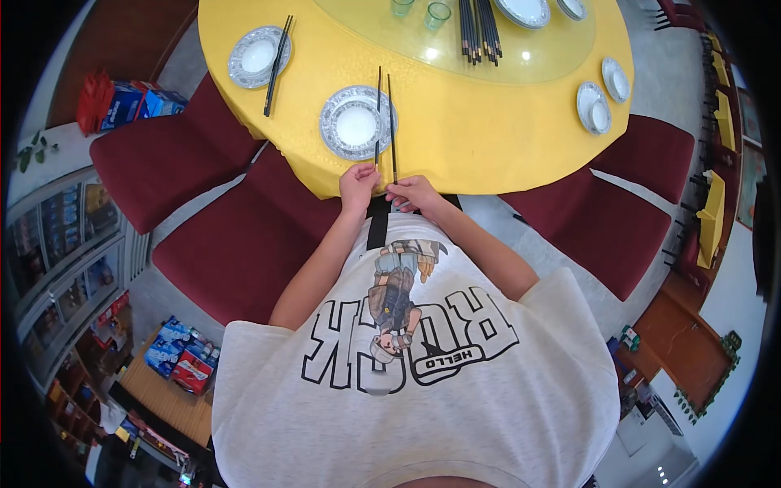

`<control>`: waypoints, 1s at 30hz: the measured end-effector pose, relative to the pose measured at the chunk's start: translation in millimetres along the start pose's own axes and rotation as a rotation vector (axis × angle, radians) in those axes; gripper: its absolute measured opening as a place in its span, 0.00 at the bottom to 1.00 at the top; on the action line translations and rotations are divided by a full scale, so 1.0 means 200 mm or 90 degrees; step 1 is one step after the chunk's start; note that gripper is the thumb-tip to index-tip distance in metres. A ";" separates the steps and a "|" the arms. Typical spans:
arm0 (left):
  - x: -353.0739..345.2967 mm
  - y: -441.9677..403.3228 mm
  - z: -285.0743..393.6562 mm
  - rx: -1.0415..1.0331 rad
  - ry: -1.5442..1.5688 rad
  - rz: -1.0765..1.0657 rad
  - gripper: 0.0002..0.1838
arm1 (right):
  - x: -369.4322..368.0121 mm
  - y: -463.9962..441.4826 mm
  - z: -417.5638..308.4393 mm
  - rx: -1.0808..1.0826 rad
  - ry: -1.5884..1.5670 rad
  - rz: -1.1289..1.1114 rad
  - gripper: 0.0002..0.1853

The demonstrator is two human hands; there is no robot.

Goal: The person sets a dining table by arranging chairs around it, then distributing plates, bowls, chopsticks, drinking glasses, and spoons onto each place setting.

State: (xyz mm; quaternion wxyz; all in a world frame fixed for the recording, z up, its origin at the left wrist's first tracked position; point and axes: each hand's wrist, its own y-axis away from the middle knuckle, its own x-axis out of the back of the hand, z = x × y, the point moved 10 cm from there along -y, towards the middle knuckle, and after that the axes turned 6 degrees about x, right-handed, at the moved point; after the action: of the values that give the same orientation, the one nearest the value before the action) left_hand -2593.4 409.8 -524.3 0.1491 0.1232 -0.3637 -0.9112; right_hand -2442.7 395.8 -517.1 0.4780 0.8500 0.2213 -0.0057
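Two dark chopsticks point away from me at the near edge of the yellow tablecloth point(488, 138). My left hand point(358, 187) pinches the lower end of the left chopstick point(378, 110), which lies across the right part of a patterned plate with a white bowl point(356, 126) on it. Closed on the lower end of the right chopstick point(392, 122) is my right hand point(413, 193). That chopstick runs beside the plate's right rim, a small gap from the other one. Farther left, a pair of chopsticks point(279, 65) lies over the right side of another plate point(237, 61).
On the glass turntable point(537, 57) are a bundle of chopsticks point(480, 32), green glasses point(437, 15) and stacked plates point(525, 10). More plates with bowls point(594, 107) sit at the table's right. Dark red chairs point(236, 244) stand at both sides of me.
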 end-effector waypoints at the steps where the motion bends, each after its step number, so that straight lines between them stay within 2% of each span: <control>1: 0.00 0.00 0.00 0.001 -0.003 -0.001 0.13 | -0.02 -0.02 -0.01 0.005 0.033 -0.021 0.12; 4: 0.02 -0.03 -0.03 0.026 0.009 0.019 0.13 | -0.06 -0.09 -0.08 0.061 0.078 -0.038 0.15; 8: 0.03 -0.03 0.00 -0.007 -0.047 0.026 0.13 | -0.09 -0.18 -0.11 0.061 0.135 -0.041 0.16; 10: 0.05 -0.04 -0.01 -0.017 -0.054 0.027 0.13 | -0.09 -0.22 -0.16 0.106 0.174 -0.040 0.18; 14: 0.11 0.00 0.01 0.009 -0.045 0.083 0.13 | -0.04 -0.20 -0.25 0.128 0.230 -0.020 0.22; 17: 0.15 0.10 0.00 0.037 -0.051 0.127 0.12 | 0.23 -0.13 -0.42 0.171 0.301 0.089 0.23; 20: 0.19 0.20 -0.06 0.074 -0.018 0.148 0.10 | 0.74 -0.13 -0.76 0.308 0.477 0.386 0.15; 23: 0.15 0.23 -0.09 0.091 0.011 0.134 0.08 | 0.97 0.03 -1.25 0.448 0.559 0.605 0.12; 26: 0.08 0.27 -0.08 0.089 0.040 0.123 0.06 | 1.07 -0.08 -1.54 0.445 0.577 0.610 0.13; 28: 0.03 0.29 -0.10 0.127 0.059 0.114 0.07 | 1.08 -0.14 -1.63 0.363 0.735 0.636 0.13; 30: -0.02 0.30 -0.07 0.125 0.068 0.104 0.07 | 1.10 -0.18 -1.65 0.323 0.733 0.640 0.13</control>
State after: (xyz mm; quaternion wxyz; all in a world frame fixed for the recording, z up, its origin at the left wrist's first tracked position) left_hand -2574.7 360.6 -492.1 0.2289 0.1553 -0.4511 -0.8485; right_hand -2324.5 762.0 -414.9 0.0264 0.8001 0.0162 0.5990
